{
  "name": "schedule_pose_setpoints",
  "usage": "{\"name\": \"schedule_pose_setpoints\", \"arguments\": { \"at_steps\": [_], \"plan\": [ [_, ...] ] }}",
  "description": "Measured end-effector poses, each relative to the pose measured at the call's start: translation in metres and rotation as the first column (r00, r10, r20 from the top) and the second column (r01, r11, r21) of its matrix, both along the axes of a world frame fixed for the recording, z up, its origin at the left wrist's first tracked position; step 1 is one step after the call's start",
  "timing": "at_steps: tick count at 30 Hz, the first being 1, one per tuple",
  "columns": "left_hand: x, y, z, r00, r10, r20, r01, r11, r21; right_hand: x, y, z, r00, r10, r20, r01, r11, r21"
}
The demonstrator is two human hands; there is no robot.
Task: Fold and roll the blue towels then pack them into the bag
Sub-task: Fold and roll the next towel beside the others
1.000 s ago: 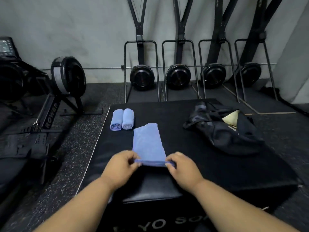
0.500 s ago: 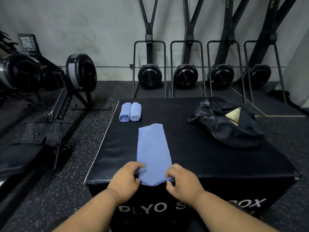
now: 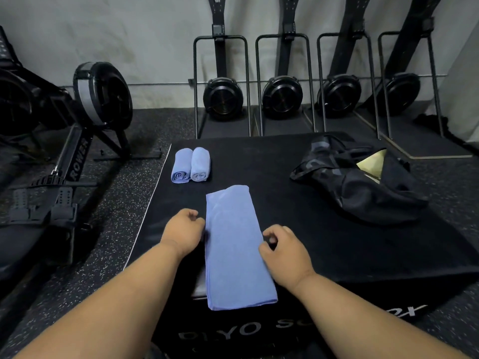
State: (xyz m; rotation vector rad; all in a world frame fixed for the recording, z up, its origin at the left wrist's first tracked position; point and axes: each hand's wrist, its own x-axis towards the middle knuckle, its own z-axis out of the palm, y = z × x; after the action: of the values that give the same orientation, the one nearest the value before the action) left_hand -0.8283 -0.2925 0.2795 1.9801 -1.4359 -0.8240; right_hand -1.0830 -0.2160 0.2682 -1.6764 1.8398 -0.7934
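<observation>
1. While the folded towel (image 3: 234,244) lies as a long strip on the plyo box (image 3: 324,255), its near end hanging just over the box's front edge, both hands sit at its flanks: the left hand (image 3: 182,230) against the left edge, the right hand (image 3: 283,246) against the right edge.
2. Grip check: both hands are loosely curled, and neither plainly pinches cloth. They look released, fingertips near or brushing the edges; actual contact is hard to confirm.
3. Risk 1: that overhanging end, nearer the person than either hand, could slide off the front once the strip is tugged, since nothing pins it.
4. Risk 2: the far end, beyond both hands, looks slightly skewed. If the roll starts with uneven pressure, it will likely telescope into a cone instead of a tidy cylinder.
5. Risk 3: the folded layers are loose. A roll begun too slack may spring open when let go.
6. Well beyond the left hand, 2 rolled towels (image 3: 190,165) lie touching side by side; a wide sweep could nudge them apart.
7. Far off beyond the right hand slumps the black bag (image 3: 363,193), its opening partly collapsed. Packing 1-handed could snag a roll on the floppy rim and unravel it.
</observation>
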Motion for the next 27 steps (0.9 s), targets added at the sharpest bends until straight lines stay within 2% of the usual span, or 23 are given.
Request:
{"name": "schedule_pose_setpoints", "arguments": {
  "at_steps": [6, 14, 19, 22, 25, 27],
  "plan": [
    [-0.005, -0.075, -0.005, 0.993, -0.059, 0.104, 0.047, 0.993, 0.112, 0.006, -0.089, 0.012, 0.997, -0.023, 0.079, 0.010, 0.988, 0.157],
    [-0.017, -0.128, -0.019, 0.966, -0.144, 0.213, 0.122, 0.986, 0.114, 0.018, -0.169, 0.001, 1.000, -0.020, 0.002, 0.019, 0.978, 0.208],
    [-0.015, -0.131, -0.025, 0.995, -0.095, 0.029, 0.094, 0.995, 0.036, 0.024, -0.194, -0.008, 1.000, -0.004, 0.022, -0.001, 0.977, 0.213],
    [-0.013, -0.134, -0.028, 0.998, -0.034, -0.057, 0.032, 0.999, -0.036, 0.026, -0.206, -0.010, 0.994, -0.040, 0.102, 0.014, 0.970, 0.243],
    [-0.014, -0.139, -0.031, 0.979, -0.020, -0.201, 0.015, 1.000, -0.025, 0.027, -0.216, -0.009, 0.980, -0.104, 0.172, 0.052, 0.958, 0.283],
    [-0.014, -0.140, -0.031, 0.963, -0.055, -0.262, 0.057, 0.998, 0.003, 0.027, -0.220, -0.009, 0.984, -0.088, 0.157, 0.038, 0.953, 0.300]
  ]
}}
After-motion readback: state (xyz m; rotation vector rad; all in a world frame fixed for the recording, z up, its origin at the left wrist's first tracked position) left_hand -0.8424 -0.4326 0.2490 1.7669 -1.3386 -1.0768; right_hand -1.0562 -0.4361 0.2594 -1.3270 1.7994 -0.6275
